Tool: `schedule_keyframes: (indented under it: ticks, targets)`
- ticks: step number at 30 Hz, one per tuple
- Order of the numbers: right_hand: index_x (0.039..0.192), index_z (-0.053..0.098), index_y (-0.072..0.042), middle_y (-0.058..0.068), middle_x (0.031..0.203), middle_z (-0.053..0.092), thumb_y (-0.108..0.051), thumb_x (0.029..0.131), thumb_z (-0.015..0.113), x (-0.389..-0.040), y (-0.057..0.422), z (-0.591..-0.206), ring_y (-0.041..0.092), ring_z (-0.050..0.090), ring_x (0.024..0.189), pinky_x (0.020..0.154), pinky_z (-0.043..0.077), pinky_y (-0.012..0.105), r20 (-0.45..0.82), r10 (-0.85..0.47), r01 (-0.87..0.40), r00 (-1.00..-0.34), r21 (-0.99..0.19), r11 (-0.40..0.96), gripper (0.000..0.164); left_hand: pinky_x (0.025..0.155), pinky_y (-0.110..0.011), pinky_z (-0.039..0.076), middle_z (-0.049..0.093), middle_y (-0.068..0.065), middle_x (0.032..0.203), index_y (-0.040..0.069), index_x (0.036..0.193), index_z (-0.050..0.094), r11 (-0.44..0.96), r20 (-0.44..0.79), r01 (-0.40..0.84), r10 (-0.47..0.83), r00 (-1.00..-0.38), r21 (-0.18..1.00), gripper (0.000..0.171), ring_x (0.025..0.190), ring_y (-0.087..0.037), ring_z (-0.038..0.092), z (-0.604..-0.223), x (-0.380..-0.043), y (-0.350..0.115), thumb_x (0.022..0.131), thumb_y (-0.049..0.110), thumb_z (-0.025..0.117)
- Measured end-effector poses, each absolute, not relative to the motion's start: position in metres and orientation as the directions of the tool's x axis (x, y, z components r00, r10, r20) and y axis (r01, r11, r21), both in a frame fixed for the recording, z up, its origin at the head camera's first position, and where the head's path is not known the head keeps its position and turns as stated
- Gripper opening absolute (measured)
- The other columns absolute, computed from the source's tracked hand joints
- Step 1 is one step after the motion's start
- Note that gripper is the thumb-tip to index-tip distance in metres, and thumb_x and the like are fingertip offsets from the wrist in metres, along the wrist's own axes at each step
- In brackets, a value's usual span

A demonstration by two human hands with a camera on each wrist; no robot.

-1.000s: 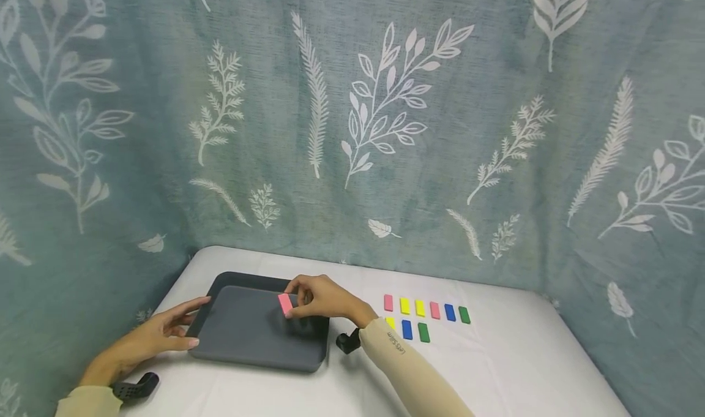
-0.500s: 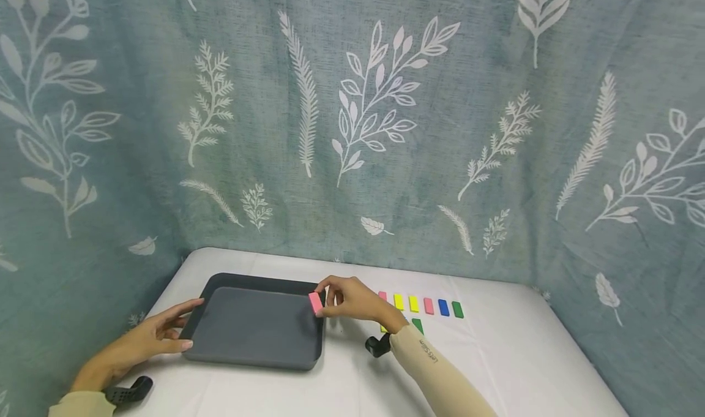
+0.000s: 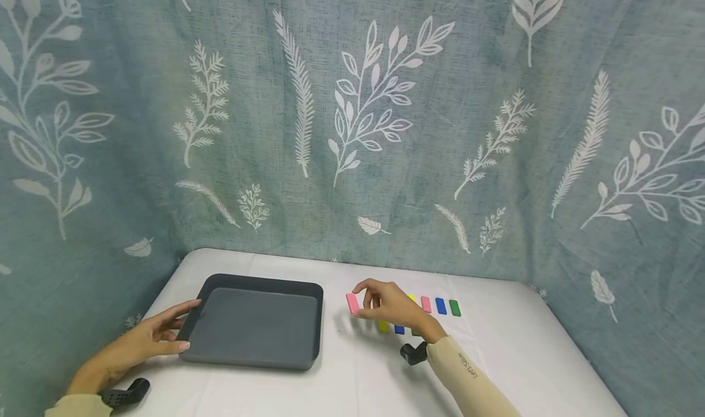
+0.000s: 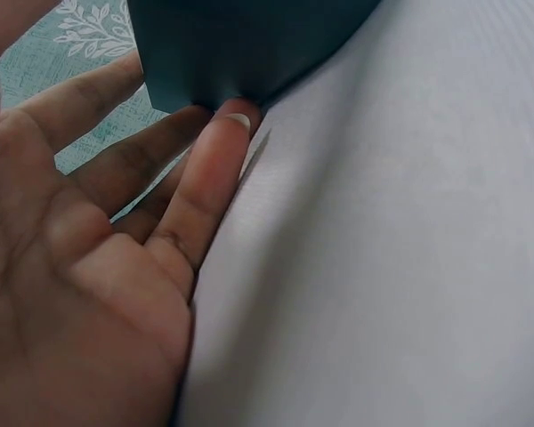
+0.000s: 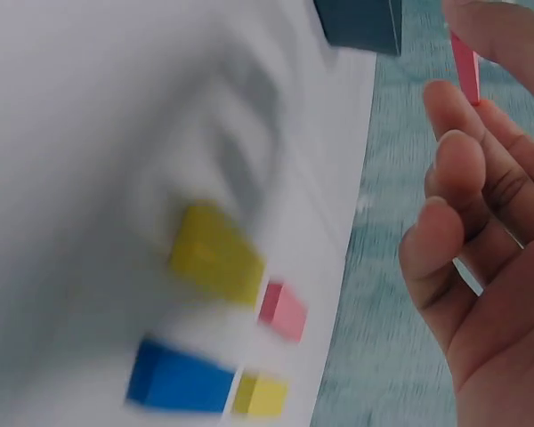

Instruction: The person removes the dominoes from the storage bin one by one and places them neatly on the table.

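Observation:
My right hand pinches a small pink block between thumb and fingertips, above the white table just right of the grey tray. In the right wrist view the pinched pink block shows edge-on, the other fingers loosely bent. The tray is a shallow rectangle with nothing in it. At its left side lies my left hand, fingers spread, fingertips touching the rim and the thumb near the front corner. The left wrist view shows fingertips against the outer wall of the tray.
Two rows of blocks lie right of the tray, partly hidden by my right hand: a pink block, a blue block, a green block and a yellow block among them. A patterned curtain stands behind the table.
My right hand has carried the pink block rightward, from above the tray to above the table beside it. The left hand stays at the tray; the head view has shifted slightly.

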State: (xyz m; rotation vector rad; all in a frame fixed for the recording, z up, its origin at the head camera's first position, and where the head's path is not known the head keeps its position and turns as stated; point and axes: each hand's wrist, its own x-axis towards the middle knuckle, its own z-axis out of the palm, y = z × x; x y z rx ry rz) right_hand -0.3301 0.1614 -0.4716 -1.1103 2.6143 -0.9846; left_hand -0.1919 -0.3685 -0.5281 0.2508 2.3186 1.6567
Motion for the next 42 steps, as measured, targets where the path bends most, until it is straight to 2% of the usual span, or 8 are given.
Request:
schedule_keyframes:
  ticks: [6,12,19,28,34,42]
  targets:
    - [0.122,0.065,-0.022,-0.006,0.083,0.066,-0.036,0.088,0.084,-0.325,0.196,-0.478,0.011,0.056,0.066,0.062,0.047,0.028,0.134,-0.64,-0.558,-0.757,-0.644,0.524,0.042,0.101,-0.058,0.042,0.01,-0.022,0.168,0.02,0.166,0.02,0.324,-0.116,-0.008,0.314,-0.942,0.946,0.081,0.144,-0.053,0.021,-0.528,-0.192,-0.369,0.1,0.02,0.068]
    - [0.126,0.065,-0.022,-0.005,0.083,0.066,-0.034,0.089,0.083,-0.319,0.231,-0.488,0.01,0.055,0.063,0.059,0.047,0.027,0.124,-0.588,-0.512,-0.799,-0.654,0.557,0.043,0.103,-0.057,0.04,0.008,-0.02,0.168,0.018,0.165,0.019,0.302,-0.135,-0.038,0.307,-0.942,0.953,0.083,0.145,-0.049,0.017,-0.53,-0.191,-0.368,0.099,0.017,0.069]
    - [0.126,0.064,-0.02,-0.004,0.082,0.066,-0.035,0.09,0.082,-0.311,0.268,-0.494,0.012,0.055,0.066,0.06,0.046,0.027,0.094,-0.513,-0.436,-0.853,-0.669,0.602,0.043,0.1,-0.056,0.042,0.011,-0.022,0.167,0.017,0.166,0.019,0.31,-0.12,-0.019,0.312,-0.943,0.951,0.082,0.142,-0.048,0.024,-0.528,-0.192,-0.368,0.1,0.017,0.068]
    - [0.125,0.065,-0.012,0.0,0.082,0.064,-0.025,0.09,0.081,-0.303,0.307,-0.507,0.013,0.054,0.067,0.062,0.046,0.026,0.049,-0.4,-0.324,-0.915,-0.681,0.657,0.041,0.102,-0.059,0.04,0.008,-0.022,0.167,0.016,0.165,0.018,0.298,-0.128,-0.029,0.318,-0.939,0.954,0.083,0.145,-0.051,0.016,-0.528,-0.19,-0.368,0.1,0.017,0.068]
    - [0.125,0.064,-0.008,0.002,0.082,0.064,-0.023,0.09,0.082,-0.3,0.322,-0.515,0.012,0.054,0.066,0.062,0.046,0.026,0.024,-0.353,-0.27,-0.935,-0.694,0.668,0.042,0.103,-0.058,0.04,0.008,-0.022,0.167,0.017,0.165,0.019,0.306,-0.107,-0.003,0.324,-0.94,0.952,0.081,0.145,-0.051,0.015,-0.529,-0.188,-0.368,0.1,0.016,0.067]
    - [0.124,0.064,-0.004,0.001,0.082,0.064,-0.023,0.09,0.082,-0.299,0.329,-0.52,0.01,0.054,0.065,0.062,0.046,0.025,0.038,-0.343,-0.275,-0.939,-0.681,0.679,0.043,0.103,-0.057,0.04,0.007,-0.022,0.167,0.017,0.165,0.018,0.299,-0.121,-0.02,0.321,-0.94,0.954,0.082,0.146,-0.052,0.015,-0.529,-0.188,-0.367,0.1,0.016,0.068]
